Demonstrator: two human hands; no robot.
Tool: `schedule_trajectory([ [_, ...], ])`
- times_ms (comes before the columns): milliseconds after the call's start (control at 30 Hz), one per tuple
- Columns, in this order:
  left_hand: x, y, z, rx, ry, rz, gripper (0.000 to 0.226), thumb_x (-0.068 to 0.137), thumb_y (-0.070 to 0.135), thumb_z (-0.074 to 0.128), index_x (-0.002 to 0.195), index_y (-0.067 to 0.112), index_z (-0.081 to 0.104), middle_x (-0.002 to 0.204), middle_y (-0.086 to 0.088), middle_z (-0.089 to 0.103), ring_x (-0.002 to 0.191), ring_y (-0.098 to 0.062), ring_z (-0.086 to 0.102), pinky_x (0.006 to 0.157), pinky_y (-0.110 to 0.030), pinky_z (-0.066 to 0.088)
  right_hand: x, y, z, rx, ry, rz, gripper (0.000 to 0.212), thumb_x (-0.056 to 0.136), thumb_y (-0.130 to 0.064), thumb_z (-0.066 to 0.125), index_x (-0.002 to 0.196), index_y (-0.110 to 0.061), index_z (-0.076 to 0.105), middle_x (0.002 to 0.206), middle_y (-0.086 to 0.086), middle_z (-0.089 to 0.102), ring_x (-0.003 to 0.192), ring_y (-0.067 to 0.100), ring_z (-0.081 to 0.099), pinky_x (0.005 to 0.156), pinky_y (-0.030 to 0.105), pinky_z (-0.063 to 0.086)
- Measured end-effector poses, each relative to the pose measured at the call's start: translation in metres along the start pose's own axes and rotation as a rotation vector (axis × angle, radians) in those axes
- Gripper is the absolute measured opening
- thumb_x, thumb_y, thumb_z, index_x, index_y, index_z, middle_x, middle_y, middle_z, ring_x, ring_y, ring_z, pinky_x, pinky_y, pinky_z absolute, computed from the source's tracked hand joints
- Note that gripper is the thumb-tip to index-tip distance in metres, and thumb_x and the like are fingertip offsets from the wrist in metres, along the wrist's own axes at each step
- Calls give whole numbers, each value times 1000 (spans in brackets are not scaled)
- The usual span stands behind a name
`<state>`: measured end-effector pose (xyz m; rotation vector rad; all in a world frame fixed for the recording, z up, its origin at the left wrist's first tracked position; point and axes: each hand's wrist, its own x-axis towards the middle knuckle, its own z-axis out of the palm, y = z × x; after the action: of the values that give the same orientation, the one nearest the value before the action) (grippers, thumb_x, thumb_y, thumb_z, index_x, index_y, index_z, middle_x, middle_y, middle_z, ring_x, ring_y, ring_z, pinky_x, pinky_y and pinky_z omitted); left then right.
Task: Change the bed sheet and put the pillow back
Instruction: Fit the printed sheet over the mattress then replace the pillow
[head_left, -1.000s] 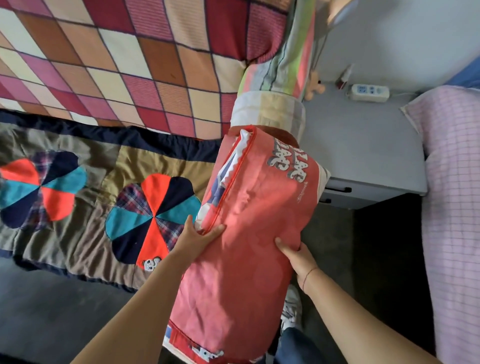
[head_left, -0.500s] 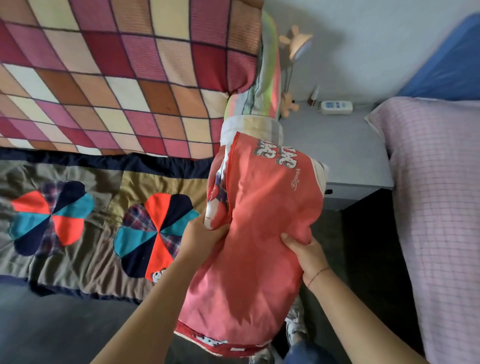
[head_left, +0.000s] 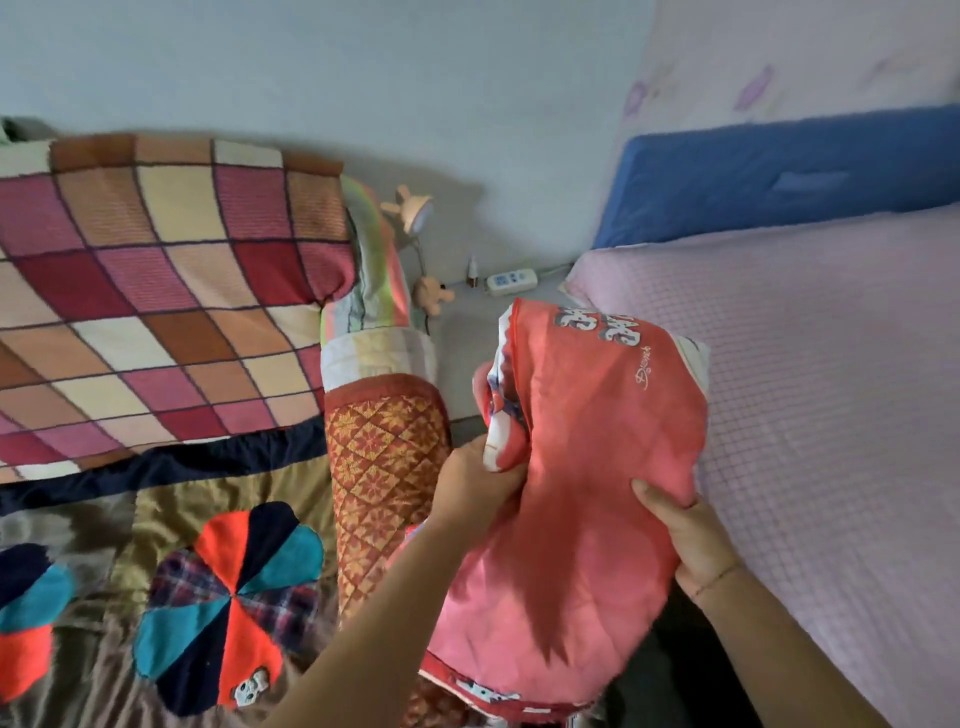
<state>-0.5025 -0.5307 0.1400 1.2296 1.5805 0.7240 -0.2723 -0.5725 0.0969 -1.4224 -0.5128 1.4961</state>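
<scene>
Both hands are on the soft red pillow in its cartoon-print cotton case (head_left: 587, 467). It is held up in the air, upright and leaning a little right, over the gap between the two beds. Its top end, with the white lettering, sits in front of the grey bedside cabinet (head_left: 460, 338) and overlaps the near left edge of the lilac checked bed sheet (head_left: 831, 415).

The left hand (head_left: 478, 483) has its fingers curled in tight, bunching the open edge of the case on the pillow's left side, where white and blue printed fabric peeks out. The right hand (head_left: 685, 535) clamps the pillow's right flank, thumb across the front and fingers hidden behind the cloth.

The lilac sheet lies flat over the bed on the right, running up to a blue padded headboard (head_left: 779, 176).

On the left bed lies a pink, red and cream checked knitted blanket (head_left: 156, 291), and at the near edge a brown patchwork quilt with pinwheel flowers (head_left: 223, 597). Along that bed's right edge is a rolled red-and-gold diamond-quilted bundle (head_left: 384, 467), just left of the pillow.

At the back of the cabinet stand a small peach desk lamp (head_left: 413, 213) and a white switch box with blue buttons (head_left: 511, 280).
</scene>
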Motion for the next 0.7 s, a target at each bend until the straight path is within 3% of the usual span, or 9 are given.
schedule_trajectory([
  [67,4,20,31,14,-73,22,18,71,38,71,75,21,67,72,5,70,64,-9,61,70,-34,51,-8,-14,-29,37,62,-48,76,46,-38,94,111,-8,69,105,13,73,96,27,70,76,34,59],
  [133,8,40,64,56,-142,54,11,81,29,71,78,19,67,74,6,69,66,-8,61,71,-31,50,-17,-27,-61,67,144,-75,54,63,-26,86,110,-9,68,107,12,72,95,24,70,76,32,59],
  [200,11,61,99,96,-213,104,10,83,25,71,82,17,66,75,7,67,68,-7,60,64,-18,47,-26,-39,-95,114,229,-71,39,78,-15,73,115,-6,66,109,13,72,96,24,70,78,32,59],
  [267,16,81,139,145,-300,156,8,84,22,70,81,19,63,72,9,63,64,-2,56,56,-8,40,-36,-49,-132,147,296,-80,47,74,-21,77,116,-5,65,109,13,72,96,24,70,81,35,58],
  [333,17,102,182,169,-381,200,11,85,20,69,77,22,61,70,11,63,64,-3,55,55,-7,39,-48,-61,-168,159,352,-102,75,53,-40,91,115,-7,66,109,12,72,99,25,70,88,39,54],
  [400,14,121,227,207,-455,234,11,85,22,67,76,24,61,74,8,66,70,-12,60,63,-14,45,-57,-68,-208,173,414,-121,83,43,-44,94,113,-10,67,108,10,73,99,24,70,87,39,55],
  [533,7,156,319,218,-593,272,6,79,30,67,84,26,65,81,7,70,82,-18,65,80,-34,51,-71,-82,-292,217,547,-134,42,70,-20,82,109,-16,67,105,5,74,92,17,71,74,28,58],
  [633,3,180,392,233,-674,303,23,67,38,62,86,25,66,83,8,70,85,-19,66,81,-36,52,-75,-94,-356,218,601,-131,53,61,-28,87,108,-20,65,100,-1,75,90,14,71,68,23,57],
  [700,5,189,420,226,-694,311,31,64,39,61,91,24,66,88,6,71,88,-19,67,83,-36,52,-71,-99,-381,217,630,-115,53,62,-29,86,110,-20,64,100,-2,74,93,16,70,72,27,55],
])
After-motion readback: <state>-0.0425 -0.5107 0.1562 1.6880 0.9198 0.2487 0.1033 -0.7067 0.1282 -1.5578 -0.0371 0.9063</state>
